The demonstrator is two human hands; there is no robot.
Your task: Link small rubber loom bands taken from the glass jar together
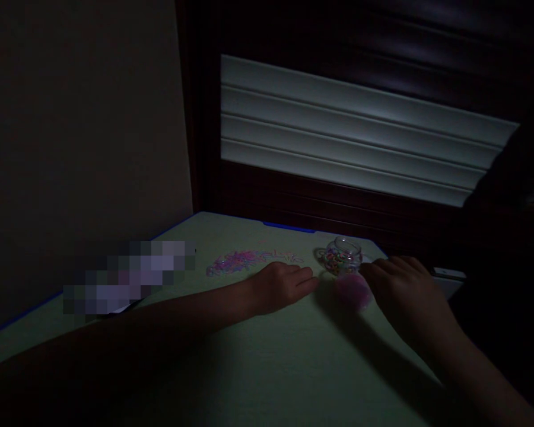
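My left hand [285, 288] rests low over the table with its fingers bent and pressed together. What they pinch, if anything, is too small or dark to make out. Just beyond it lies a loose pile of small, thin, pink and purple pieces [238, 261], with several strewn to the right. My right hand [404, 290] is closed, fingers pointing left, its tips at the upper right edge of a blurred, round, pink see-through thing [353, 290]. Behind that thing stands an uncovered clear glass jar [345, 255] part-filled with small multicoloured pieces.
The pale green table [271, 367] has a blue edge and reaches a wall on the left. A blurred-out flat object [129, 279] lies on its left side. A pale object [447, 277] shows behind my right hand. Dark panelling with light slats [347, 124] rises behind.
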